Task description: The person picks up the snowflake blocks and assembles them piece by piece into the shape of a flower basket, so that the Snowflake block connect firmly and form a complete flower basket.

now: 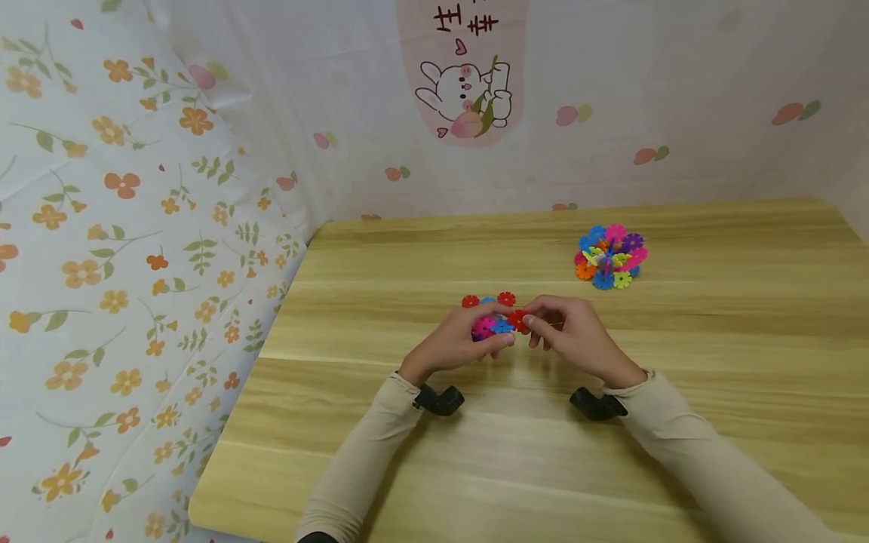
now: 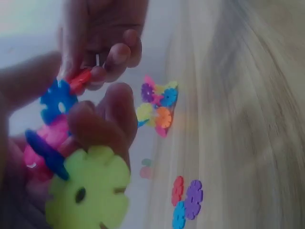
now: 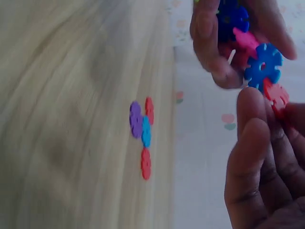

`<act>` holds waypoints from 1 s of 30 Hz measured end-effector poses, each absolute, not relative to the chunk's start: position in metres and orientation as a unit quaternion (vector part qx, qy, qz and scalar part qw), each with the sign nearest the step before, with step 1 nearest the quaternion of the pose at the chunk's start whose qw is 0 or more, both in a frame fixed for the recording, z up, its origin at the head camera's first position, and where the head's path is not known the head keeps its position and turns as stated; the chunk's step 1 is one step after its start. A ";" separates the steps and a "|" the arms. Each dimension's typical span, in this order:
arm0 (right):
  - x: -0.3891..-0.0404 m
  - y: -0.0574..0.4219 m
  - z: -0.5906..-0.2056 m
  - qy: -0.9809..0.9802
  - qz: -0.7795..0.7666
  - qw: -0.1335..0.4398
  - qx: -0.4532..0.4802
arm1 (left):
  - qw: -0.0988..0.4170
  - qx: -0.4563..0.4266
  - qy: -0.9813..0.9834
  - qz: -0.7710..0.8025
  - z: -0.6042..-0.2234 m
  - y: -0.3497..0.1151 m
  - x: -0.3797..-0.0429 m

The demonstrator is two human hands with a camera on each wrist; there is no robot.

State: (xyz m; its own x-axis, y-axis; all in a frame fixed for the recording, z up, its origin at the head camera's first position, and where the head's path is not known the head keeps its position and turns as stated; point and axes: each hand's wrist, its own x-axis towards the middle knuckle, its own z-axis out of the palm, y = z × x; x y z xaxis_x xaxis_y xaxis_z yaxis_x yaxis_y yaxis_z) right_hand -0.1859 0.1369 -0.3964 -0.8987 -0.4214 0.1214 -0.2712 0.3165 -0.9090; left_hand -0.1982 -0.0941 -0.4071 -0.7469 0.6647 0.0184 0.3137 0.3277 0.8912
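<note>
on the wood-grain table (image 1: 489,475) a round flower cluster (image 1: 611,258) sits toward the far edge, notched plastic discs in pink, blue, purple, orange & yellow-grn joined at all angles. the disc chain (image 3: 245,44) is up off the table, left of the cluster & nearer the person. it's thin flat flower-shaped pcs, notched rims, small center holes, slotted edge to edge at diff. angles: blue disc (image 3: 272,59), pink disc (image 2: 53,135), dark disc (image 2: 47,153) (blue or purple, can't tell), yellow-grn disc (image 2: 102,191). left hand (image 1: 448,343) grasps the chain, fingers & thumb round it, blue disc poking out toward the right hand (image 1: 580,335), which pinches a red disc (image 1: 517,320) btwn thumb & fingers, its edge against the blue disc; can't tell how deep it's slotted. loose discs (image 3: 136,125) lie on the table left of the cluster & a bit nearer the person, just past the left hand: 2 red, 1 light blue, 1 purple, close tog. beige sleeves (image 1: 370,441), w/ black wrist mounts (image 1: 441,400), are nearer the person than the cluster. behind the cluster hangs a pale cloth (image 1: 611,68) w/ a rabbit pic (image 1: 451,89).
</note>
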 end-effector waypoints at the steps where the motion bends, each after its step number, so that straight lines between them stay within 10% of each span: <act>1: -0.186 0.137 -0.397 0.806 -0.549 0.072 -0.208 | 0.181 0.305 0.791 0.499 -0.407 -0.095 -0.198; 30: -0.189 0.144 -0.397 0.733 -0.645 0.151 -0.157 | 0.180 0.298 0.705 0.618 -0.409 -0.099 -0.205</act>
